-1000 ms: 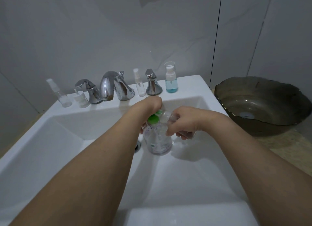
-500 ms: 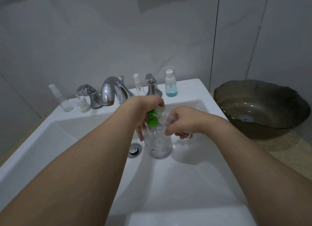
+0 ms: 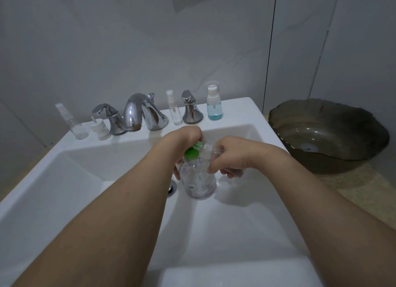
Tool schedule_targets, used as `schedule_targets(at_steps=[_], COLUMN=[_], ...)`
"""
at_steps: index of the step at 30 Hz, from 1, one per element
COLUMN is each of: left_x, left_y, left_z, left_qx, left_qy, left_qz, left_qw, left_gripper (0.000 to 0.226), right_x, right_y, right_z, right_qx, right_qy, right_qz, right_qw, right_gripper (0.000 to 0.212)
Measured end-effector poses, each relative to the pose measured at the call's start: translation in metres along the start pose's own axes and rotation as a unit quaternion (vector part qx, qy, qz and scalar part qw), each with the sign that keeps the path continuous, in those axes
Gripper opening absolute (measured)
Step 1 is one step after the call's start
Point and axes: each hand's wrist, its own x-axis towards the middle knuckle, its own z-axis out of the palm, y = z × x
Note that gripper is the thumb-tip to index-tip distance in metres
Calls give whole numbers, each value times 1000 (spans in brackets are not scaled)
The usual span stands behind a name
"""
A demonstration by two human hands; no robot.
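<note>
A white sink [image 3: 235, 112] under grey wall tiles. Over its basin, beside the drain [image 3: 172, 188], the left hand [image 3: 184, 139] grips a green-capped bottle [image 3: 200, 182]. The right hand [image 3: 228, 155] holds a small clear bottle [image 3: 209, 151] against it. The label print is unreadable.

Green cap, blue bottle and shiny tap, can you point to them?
green cap [image 3: 191, 153]: head view, on its round top.
blue bottle [image 3: 214, 112]: head view, on the blue liquid at its bottom.
shiny tap [image 3: 134, 109]: head view, on its curved spout.
</note>
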Motion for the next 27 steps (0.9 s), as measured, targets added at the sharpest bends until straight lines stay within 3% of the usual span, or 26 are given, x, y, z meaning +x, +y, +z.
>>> schedule_targets(at_steps=[8,15,22,27], left_x=[6,-5,-7,-3], left_y=[-1,10,9,3], left_z=[-3,-22,-18,-7], left_qx=[-19,-22,11,9], left_qy=[-11,-128,-100,-13], left_qz=[-10,-43,-28,-1], left_qw=[1000,991,995,1000], left_gripper=[50,50,46,39], right_x=[0,-5,-5,0], right_y=[-1,-6,-5,-3], right_z=[0,-3,-3,-3], right_qx=[-1,14,18,1], right_qy=[-2,29,29,12], right_qz=[-3,-28,-22,-13], right_qw=[1000,999,999,1000], right_gripper=[15,18,25,17])
